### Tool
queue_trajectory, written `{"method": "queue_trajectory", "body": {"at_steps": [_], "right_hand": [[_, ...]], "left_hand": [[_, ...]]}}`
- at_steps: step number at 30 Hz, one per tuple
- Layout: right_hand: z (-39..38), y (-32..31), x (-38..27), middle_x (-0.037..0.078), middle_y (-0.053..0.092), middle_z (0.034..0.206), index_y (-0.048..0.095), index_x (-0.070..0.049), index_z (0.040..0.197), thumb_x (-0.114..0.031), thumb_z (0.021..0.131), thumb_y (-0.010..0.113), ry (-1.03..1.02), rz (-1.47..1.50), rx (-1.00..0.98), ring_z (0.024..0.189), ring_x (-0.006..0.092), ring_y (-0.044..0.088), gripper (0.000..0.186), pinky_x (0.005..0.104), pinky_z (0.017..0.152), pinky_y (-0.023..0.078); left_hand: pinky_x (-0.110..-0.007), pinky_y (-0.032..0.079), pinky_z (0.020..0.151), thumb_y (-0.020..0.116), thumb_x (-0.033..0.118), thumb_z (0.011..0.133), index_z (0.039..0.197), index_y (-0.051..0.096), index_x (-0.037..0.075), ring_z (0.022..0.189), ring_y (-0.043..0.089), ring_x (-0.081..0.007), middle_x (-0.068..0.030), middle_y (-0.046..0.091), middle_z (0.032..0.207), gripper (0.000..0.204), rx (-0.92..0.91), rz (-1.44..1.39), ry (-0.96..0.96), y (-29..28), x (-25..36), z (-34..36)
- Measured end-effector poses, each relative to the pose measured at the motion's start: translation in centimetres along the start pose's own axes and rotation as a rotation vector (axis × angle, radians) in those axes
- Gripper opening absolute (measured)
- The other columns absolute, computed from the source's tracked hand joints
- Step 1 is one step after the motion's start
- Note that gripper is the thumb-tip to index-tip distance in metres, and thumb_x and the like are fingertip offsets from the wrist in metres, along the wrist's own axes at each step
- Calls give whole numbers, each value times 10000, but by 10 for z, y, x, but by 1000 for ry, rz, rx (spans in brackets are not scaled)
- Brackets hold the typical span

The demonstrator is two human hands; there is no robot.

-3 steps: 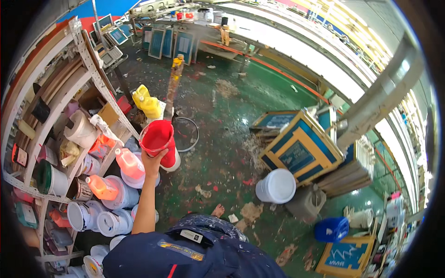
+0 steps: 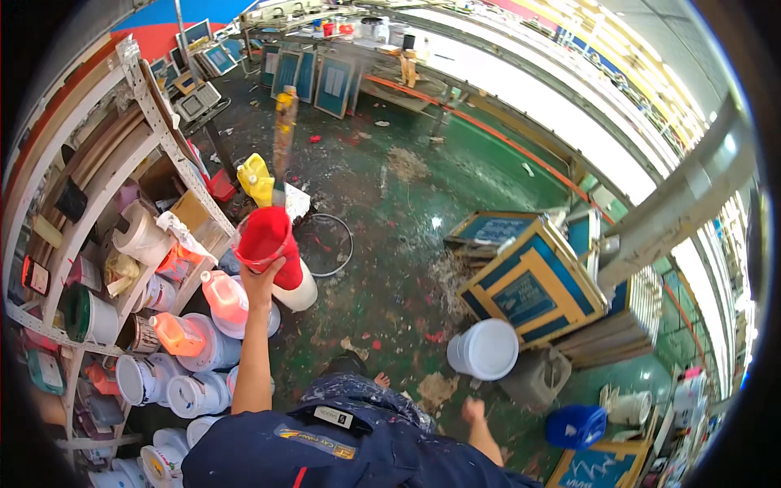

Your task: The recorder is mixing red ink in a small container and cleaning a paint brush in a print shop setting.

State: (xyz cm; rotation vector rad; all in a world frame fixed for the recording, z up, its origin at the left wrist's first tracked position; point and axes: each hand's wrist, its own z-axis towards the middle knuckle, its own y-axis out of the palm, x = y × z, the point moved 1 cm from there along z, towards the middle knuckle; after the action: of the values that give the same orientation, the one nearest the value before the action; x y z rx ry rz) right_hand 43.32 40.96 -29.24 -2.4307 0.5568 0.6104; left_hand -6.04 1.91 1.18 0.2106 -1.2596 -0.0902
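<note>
Left grip (image 2: 263,278): pinching the red bucket (image 2: 267,232) at its near edge
Red bucket: held above the green floor (image 2: 390,313), in front of the yellow jug (image 2: 257,183)
Right grip (image 2: 473,411): curled, near the white bucket (image 2: 483,350); cannot tell whether fully closed

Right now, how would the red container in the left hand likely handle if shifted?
The red container is probably fairly light, since the left hand alone grips it. It looks thin-walled, so may flex slightly. Being open-topped, it could spill if tipped, though contents are unclear.
</note>
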Motion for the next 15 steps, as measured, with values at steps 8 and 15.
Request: {"method": "queue_trajectory", "body": {"at_steps": [8,15], "right_hand": [[136,-15,-461,53,582,673,575,6,793,-234,888,514,-683,242,158,655,142,559,265,280,579,428],[240,41,-449,90,529,548,527,-4,647,-237,841,530,-332,-201,-42,486,196,525,303,358,450,423]], "left_hand": [[-358,453,919,678,-52,716,1181,463,30,985,561,-200,-79,551,1120,519,87,-133,13,78,-100,147],[-319,451,891,690,-76,678,1199,449,29,982,552,-170,-68,548,1123,584,164,-206,18,204,-164,294]]}}
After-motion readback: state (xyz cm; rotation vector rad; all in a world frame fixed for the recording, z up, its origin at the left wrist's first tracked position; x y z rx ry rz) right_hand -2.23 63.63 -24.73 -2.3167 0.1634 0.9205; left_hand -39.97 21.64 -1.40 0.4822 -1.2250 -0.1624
